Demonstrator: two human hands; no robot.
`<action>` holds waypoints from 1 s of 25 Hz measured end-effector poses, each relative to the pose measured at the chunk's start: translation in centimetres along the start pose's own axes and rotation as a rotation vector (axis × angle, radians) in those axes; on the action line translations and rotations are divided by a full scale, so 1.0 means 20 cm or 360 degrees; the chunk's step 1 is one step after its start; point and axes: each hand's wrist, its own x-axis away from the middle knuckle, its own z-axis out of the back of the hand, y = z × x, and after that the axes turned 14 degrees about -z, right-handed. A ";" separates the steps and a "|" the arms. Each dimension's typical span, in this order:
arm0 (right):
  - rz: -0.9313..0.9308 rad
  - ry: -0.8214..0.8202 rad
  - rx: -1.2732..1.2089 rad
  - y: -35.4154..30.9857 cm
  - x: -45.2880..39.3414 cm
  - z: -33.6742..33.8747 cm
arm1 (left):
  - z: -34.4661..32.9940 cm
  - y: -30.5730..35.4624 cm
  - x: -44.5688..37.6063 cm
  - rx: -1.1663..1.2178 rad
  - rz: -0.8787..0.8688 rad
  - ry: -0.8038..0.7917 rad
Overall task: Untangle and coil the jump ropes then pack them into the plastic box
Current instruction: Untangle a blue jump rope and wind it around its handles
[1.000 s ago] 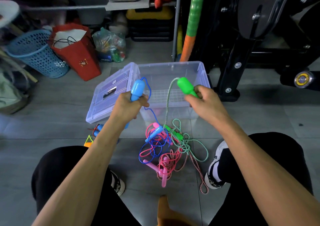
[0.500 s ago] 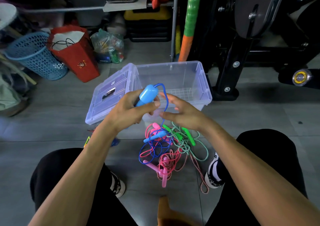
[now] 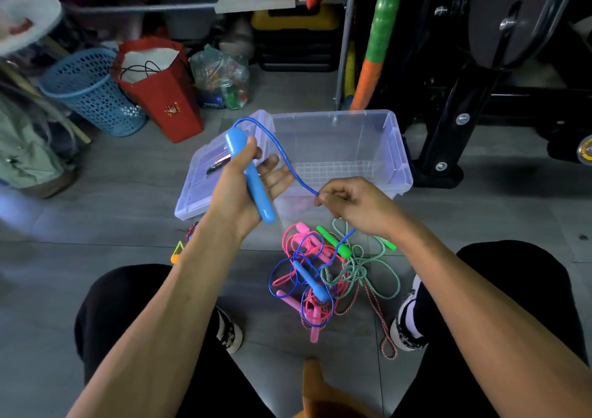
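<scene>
Blue rope arcs from the blue handle clamped under the left hand thumb to the right hand pinch above the floor tangle, plastic box empty behind; draw slack slowly, no yanking knots.

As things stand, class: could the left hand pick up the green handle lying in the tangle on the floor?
Probably not yet. The left hand already holds the blue handle, so it isn't free; otherwise the green handle lies uncovered, atop the tangle.
</scene>
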 end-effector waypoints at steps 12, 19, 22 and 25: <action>-0.0244 -0.0081 0.0351 0.07 0.02 0.06 | 0.05 0.04 -0.07 -0.0997 -0.0375 0.0234; -0.0046 0.0194 0.0228 0.05 0.03 0.08 | 0.00 -0.16 0.01 -0.1360 0.0079 -0.0326; -0.0203 0.0181 0.0403 0.08 0.04 0.12 | 0.11 -0.03 -0.10 -0.0917 -0.0143 0.0410; -0.0124 0.0164 0.0479 0.07 0.05 0.13 | 0.13 -0.06 -0.09 -0.1518 -0.0148 0.0146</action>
